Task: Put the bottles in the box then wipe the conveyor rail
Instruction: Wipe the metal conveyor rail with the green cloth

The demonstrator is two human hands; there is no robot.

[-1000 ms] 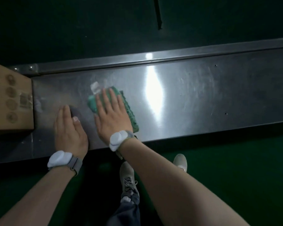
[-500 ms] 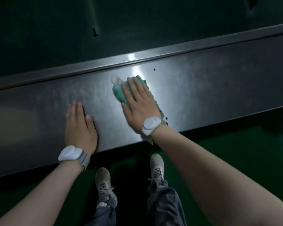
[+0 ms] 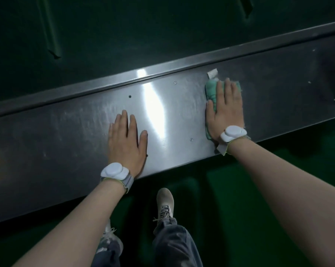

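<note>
Wipe phase underway. Right hand [image 3: 225, 110] flat, pressing green cloth [image 3: 211, 91] on brushed steel conveyor rail [image 3: 66, 132] nr far edge. Left hand [image 3: 127, 140] flat, empty, bracing mid-rail. Bottles, box not in view; rail to right apparently unwiped.

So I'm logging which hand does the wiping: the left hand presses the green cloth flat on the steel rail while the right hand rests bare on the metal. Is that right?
Not quite: the hands are swapped. The head view shows the right hand pressing the green cloth flat on the steel rail, while the left hand rests bare on the metal.
</note>
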